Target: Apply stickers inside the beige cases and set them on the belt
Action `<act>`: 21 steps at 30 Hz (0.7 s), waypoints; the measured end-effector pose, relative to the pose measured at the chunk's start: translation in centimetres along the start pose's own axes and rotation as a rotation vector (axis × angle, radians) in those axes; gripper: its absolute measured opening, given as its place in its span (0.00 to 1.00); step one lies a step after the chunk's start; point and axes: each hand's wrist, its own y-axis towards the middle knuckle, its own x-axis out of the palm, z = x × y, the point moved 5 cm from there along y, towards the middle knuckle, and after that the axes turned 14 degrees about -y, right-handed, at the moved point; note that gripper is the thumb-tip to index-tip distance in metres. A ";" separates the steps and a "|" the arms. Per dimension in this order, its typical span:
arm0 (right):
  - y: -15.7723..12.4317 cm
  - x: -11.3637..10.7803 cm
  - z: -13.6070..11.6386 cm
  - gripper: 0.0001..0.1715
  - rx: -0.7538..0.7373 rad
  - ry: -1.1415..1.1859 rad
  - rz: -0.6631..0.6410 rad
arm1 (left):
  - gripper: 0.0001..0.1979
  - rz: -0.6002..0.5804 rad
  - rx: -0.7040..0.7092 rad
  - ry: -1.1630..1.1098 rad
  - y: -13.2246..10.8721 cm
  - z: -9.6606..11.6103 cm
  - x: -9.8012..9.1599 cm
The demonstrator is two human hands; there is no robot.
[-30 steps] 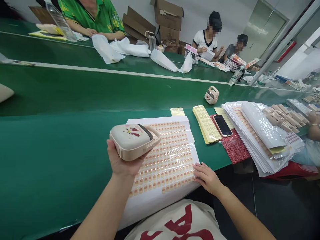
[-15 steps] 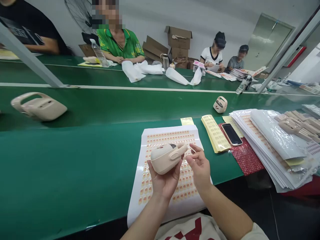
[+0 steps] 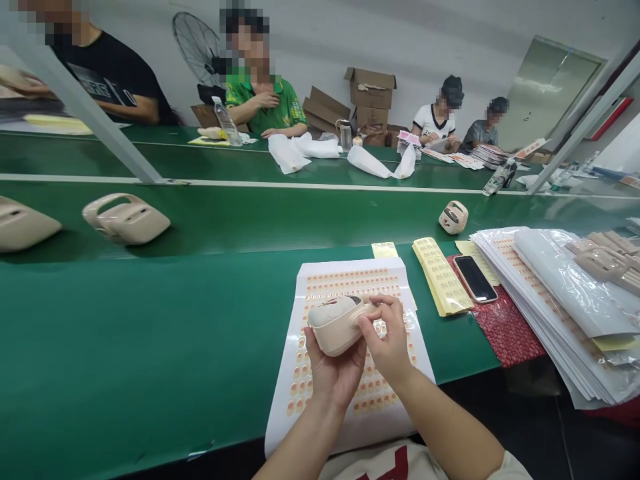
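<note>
Beige device (image 3: 333, 333) over the sticker sheet (image 3: 377, 393), left hand (image 3: 334, 375) cups it from below, fingers curled round its base, while right hand (image 3: 390, 340) pinches, as far as I can see, its handle end.

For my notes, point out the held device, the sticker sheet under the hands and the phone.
Held device (image 3: 336, 332): head view, beige side.
Sticker sheet (image 3: 373, 385): head view, lower rows.
Phone (image 3: 475, 279): head view, dark screen.

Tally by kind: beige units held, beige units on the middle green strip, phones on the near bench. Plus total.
Held beige unit: 1
Beige units on the strip: 3, namely far-left unit (cut off by frame), second-left unit, right unit
Phone: 1
Total: 5
</note>
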 end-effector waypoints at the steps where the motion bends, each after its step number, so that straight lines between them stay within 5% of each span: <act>1: 0.0 0.0 -0.1 0.09 -0.022 -0.021 0.011 | 0.19 -0.006 -0.001 -0.003 0.0 0.0 0.0; 10: -0.4 0.2 -0.5 0.08 -0.170 -0.129 0.148 | 0.20 0.038 0.017 -0.006 -0.1 0.2 -0.3; 17: -0.3 0.4 -0.2 0.05 -0.310 -0.341 0.111 | 0.22 -0.039 -0.068 -0.045 -0.3 0.1 -0.3; 21: 0.2 0.3 0.7 0.26 -0.194 -0.261 0.000 | 0.22 -0.062 -0.102 -0.017 -0.5 -0.2 0.0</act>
